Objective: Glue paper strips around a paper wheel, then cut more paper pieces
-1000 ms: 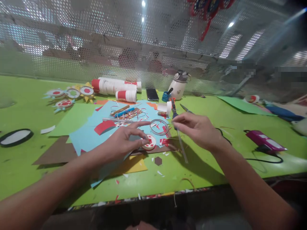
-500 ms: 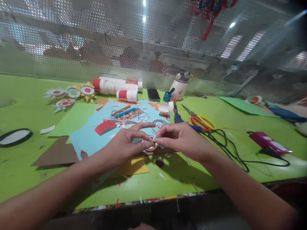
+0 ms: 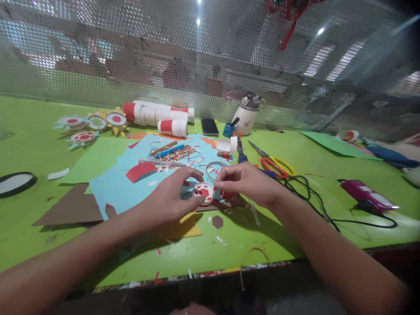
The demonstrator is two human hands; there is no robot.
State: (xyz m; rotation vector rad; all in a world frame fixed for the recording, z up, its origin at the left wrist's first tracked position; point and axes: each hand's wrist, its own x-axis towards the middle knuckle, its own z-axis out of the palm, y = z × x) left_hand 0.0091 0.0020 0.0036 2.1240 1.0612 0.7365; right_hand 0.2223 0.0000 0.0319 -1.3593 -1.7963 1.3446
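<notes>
A small round white disc with red patches (image 3: 204,194), like the base of a paper cup, sits low in front of me. My left hand (image 3: 175,192) has its thumb on the disc's left rim, with the index finger arched above and apart. Just right of the disc, my right hand (image 3: 251,181) is closed in a pinch; whatever is between its fingertips is too small to make out. Behind the hands lies a clear ring of tape (image 3: 215,165). A brown paper hexagon (image 3: 218,222) rests on the green table near me.
Light blue paper (image 3: 114,183) bears scraps, a blue pen-like tool (image 3: 169,151) and red paper (image 3: 141,171). Scissors (image 3: 274,165), a black cable (image 3: 303,197) and a purple device (image 3: 367,195) lie right. Stacked paper cups (image 3: 157,114), a phone (image 3: 209,127) and a bottle (image 3: 245,116) stand behind.
My hands have drawn apart: the right fingertips have come off the disc to the right, and the left fingers have spread. More of the disc's red-patterned face now shows.
</notes>
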